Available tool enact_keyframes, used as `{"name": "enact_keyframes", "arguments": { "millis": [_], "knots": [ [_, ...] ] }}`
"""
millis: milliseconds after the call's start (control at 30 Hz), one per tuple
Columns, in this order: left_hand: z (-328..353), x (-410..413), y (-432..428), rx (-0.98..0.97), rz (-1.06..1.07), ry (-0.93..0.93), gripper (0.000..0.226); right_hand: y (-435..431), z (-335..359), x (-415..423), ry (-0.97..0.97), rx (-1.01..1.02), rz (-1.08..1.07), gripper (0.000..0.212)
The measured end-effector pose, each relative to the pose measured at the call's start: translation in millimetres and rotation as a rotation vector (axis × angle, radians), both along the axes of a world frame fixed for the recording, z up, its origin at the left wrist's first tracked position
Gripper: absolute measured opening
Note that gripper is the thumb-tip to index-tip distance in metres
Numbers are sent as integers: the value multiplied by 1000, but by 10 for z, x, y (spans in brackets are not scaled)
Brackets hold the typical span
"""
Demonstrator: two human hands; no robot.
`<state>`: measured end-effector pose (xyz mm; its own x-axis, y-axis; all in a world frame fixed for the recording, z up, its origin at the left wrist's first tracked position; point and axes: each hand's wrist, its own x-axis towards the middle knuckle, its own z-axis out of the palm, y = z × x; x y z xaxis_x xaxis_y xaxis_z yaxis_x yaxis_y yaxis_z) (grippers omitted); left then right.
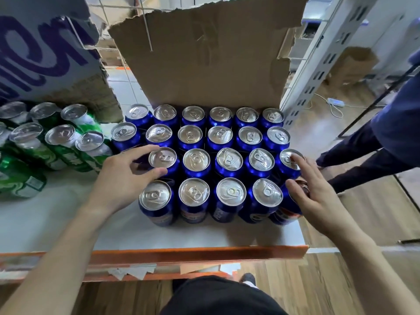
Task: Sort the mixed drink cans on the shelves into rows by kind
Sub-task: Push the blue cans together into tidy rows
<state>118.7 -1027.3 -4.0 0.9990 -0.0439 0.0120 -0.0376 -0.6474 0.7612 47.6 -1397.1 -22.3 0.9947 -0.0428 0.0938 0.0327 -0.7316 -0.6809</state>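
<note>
The blue cans point(196, 161) stood upright in four rows on the right half of the white shelf point(56, 214), set back from its orange front rail point(181, 253), their silver tops and pull tabs facing up. The left hand point(122, 176) was at the left end of the third row, half-closed round one blue can point(162, 157): the thumb lay against the near edge of its rim and the index finger curved along the far side, so it seemed to grip that can, though the other fingers were hidden behind it. The right hand point(318, 196) was at the block's right end with fingers spread and nearly straight. One fingertip point(295, 159) rested on the top of the third row's last can point(286, 155), and the thumb and palm lay over the front corner can point(284, 214), covering most of its top. The green cans point(63, 137) stood in a cluster on the left part of the same shelf, the nearest of them just beside the blue block. A torn brown cardboard flap point(204, 60) rose behind the blue rows, and a white carton with purple lettering point(38, 53) stood behind the green ones. To the right, beyond a perforated grey upright point(318, 64), another person's dark blue trouser leg point(363, 160) showed on the wood-pattern floor point(375, 212), and a white power strip point(335, 101) lay farther back.
</note>
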Motion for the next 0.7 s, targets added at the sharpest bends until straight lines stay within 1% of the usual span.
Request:
{"name": "enact_keyframes", "arguments": {
  "millis": [33,67,100,133,167,233,267,300,333,400,467,500,533,567,600,633,700],
  "knots": [
    [-23,15,12,-57,-7,7,34,-11,-16,3,5,53,7,67],
    [-60,21,22,-171,2,23,22,-28,-35,2,22,140,18,66],
    [-113,9,32,-320,25,44,17,-42,-58,-6,47,276,28,65],
    [-165,-29,24,-474,69,58,21,-61,-80,-11,66,446,18,63],
    [-242,-76,19,-616,110,59,30,-80,-107,-16,68,627,-19,62],
    [-435,-197,-45,-839,193,58,63,-108,-182,-25,83,947,-133,58],
    [-517,-271,-133,-935,225,68,68,-116,-227,-21,106,1067,-191,50],
    [-590,-338,-222,-996,264,76,57,-116,-272,-12,134,1163,-238,46],
    [-620,-402,-337,-1022,299,59,46,-102,-315,2,165,1220,-257,47],
    [-677,-452,-459,-1053,366,36,53,-28,-380,20,212,1191,-262,57],
    [-692,-417,-479,-1061,385,14,48,58,-383,39,203,1137,-239,64],
    [-646,-386,-484,-1044,382,15,53,88,-369,43,192,1133,-231,72],
    [-624,-350,-479,-1054,352,19,69,92,-364,42,184,1142,-223,83],
    [-613,-322,-468,-1045,340,14,86,89,-360,32,179,1157,-203,89],
    [-626,-303,-455,-1039,328,6,94,80,-374,25,172,1161,-188,85],
    [-646,-287,-451,-1053,319,-3,90,82,-382,18,168,1168,-190,75],
    [-703,-273,-441,-1091,296,-28,57,80,-412,4,184,1203,-232,62]
  ]
}}
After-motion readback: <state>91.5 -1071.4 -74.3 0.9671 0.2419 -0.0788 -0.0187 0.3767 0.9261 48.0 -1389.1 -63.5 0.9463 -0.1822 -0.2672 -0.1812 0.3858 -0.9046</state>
